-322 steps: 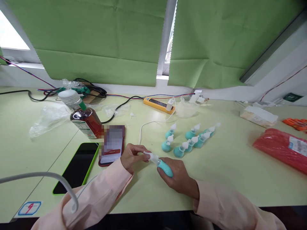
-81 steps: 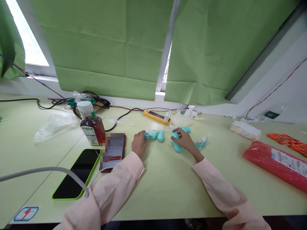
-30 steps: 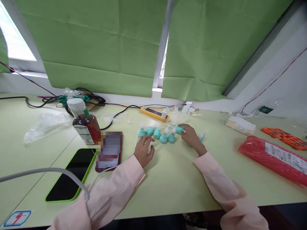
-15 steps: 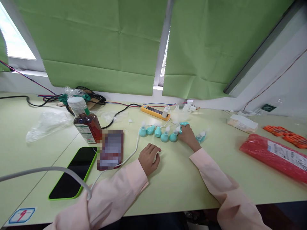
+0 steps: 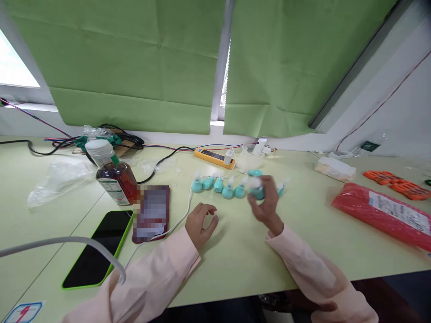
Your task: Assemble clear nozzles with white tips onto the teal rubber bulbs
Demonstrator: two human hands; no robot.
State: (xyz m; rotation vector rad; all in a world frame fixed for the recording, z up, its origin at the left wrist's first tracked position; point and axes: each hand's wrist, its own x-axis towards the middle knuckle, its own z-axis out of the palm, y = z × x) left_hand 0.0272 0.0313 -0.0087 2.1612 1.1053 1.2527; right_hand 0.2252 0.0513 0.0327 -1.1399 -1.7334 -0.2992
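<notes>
My right hand (image 5: 268, 202) has its thumb and fingers around a teal bulb syringe (image 5: 257, 192) with a whitish tip, slightly blurred. To its left, a row of similar teal bulb syringes (image 5: 228, 191) rests on the table, some upright and some tilted or lying down. Just behind the hand lies another teal bulb (image 5: 255, 172). A further teal bulb with clear plastic (image 5: 280, 188) is partly hidden by my right fingers. My left hand (image 5: 201, 224) rests on the table in front of the row, fingers curved and thumb apart, holding nothing.
A yellow power strip (image 5: 214, 157) with a white plug lies behind the row. On the left are a bottle of dark liquid (image 5: 116, 179), a green-edged phone (image 5: 97, 249) and a white cable (image 5: 182, 220). A red package (image 5: 380, 215) and orange items (image 5: 392, 183) lie right.
My right hand has drawn back toward me from the back of the row, and a bulb syringe now shows in its fingers. My left hand stays nearly in place. The view has shifted slightly.
</notes>
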